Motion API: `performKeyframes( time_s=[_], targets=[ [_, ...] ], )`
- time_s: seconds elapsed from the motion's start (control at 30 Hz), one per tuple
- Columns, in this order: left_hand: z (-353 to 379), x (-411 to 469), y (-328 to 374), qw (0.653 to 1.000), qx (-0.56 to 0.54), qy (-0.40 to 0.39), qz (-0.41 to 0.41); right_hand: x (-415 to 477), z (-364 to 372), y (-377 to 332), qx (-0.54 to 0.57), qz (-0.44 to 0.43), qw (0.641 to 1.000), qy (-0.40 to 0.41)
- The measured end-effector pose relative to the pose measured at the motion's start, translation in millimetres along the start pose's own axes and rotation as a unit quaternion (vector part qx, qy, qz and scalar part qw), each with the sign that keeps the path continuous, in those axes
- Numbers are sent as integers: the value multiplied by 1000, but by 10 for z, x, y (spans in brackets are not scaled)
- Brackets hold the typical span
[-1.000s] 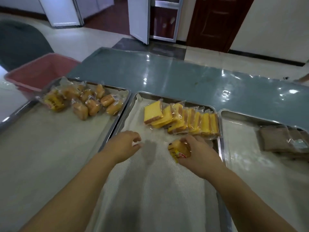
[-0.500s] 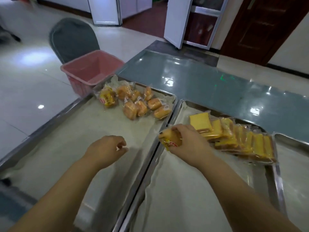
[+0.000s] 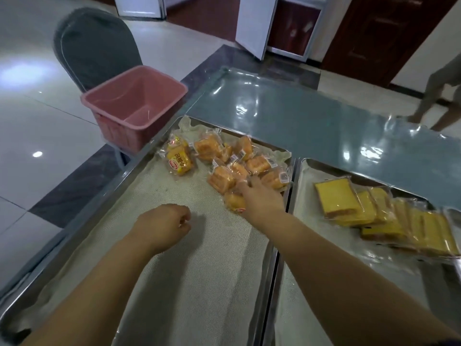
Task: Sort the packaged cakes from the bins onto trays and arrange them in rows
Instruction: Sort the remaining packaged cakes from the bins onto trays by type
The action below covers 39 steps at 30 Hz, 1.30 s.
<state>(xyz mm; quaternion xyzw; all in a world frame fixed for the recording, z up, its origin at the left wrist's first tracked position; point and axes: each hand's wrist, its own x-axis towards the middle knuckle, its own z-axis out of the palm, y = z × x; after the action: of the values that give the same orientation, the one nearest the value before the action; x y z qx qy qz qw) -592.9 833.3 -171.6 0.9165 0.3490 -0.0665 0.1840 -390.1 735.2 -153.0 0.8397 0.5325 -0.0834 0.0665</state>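
A pile of small orange packaged cakes (image 3: 258, 164) lies at the far end of the left tray (image 3: 199, 270), which is lined with white mesh. My right hand (image 3: 262, 199) reaches over that tray and holds one small cake pack (image 3: 234, 202) at the near edge of the pile, with its fingertips touching the neighbouring packs. My left hand (image 3: 164, 224) hovers over the tray's middle with its fingers curled and nothing in it. A row of overlapping yellow sliced cakes (image 3: 374, 213) lies on the middle tray (image 3: 311, 283).
A pink plastic bin (image 3: 134, 108) stands on a grey chair (image 3: 94, 46) just past the left tray's far corner. Beyond the trays stretches a glossy blue-grey table (image 3: 311, 116). A person's legs (image 3: 441, 96) show at the far right.
My right hand carried the small cake pack from the middle tray leftward to the pile on the left tray. My view turned left; my left hand stayed curled over the left tray.
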Motion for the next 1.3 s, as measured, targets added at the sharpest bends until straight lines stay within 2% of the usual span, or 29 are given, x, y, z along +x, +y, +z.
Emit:
performKeyframes(
  time_s=[0.1,0.23,0.4,0.5,0.8,1.1,1.3],
  targets=[
    [-14,28,19,1000,-2,-5,16,-2,60,-12,-26,-20,998,-54],
    [-71,26,99,999,16,-4,35,-128,-16,83,36,-52,992,-109],
    [-220,-45,333,998,43,-6,50,-500,-381,337,120,-44,987,-102],
    [-290,-143,586,996,61,6,67,-865,-551,553,122,-31,987,-97],
    [-20,-724,1847,985,103,9,137,-2334,-316,1471,103,77,983,-129],
    [727,-1440,3334,962,141,-53,226,-4025,105,2554,117,153,968,-163],
    [987,-1546,4081,946,176,-83,260,-4670,204,3205,134,198,956,-167]
  ],
)
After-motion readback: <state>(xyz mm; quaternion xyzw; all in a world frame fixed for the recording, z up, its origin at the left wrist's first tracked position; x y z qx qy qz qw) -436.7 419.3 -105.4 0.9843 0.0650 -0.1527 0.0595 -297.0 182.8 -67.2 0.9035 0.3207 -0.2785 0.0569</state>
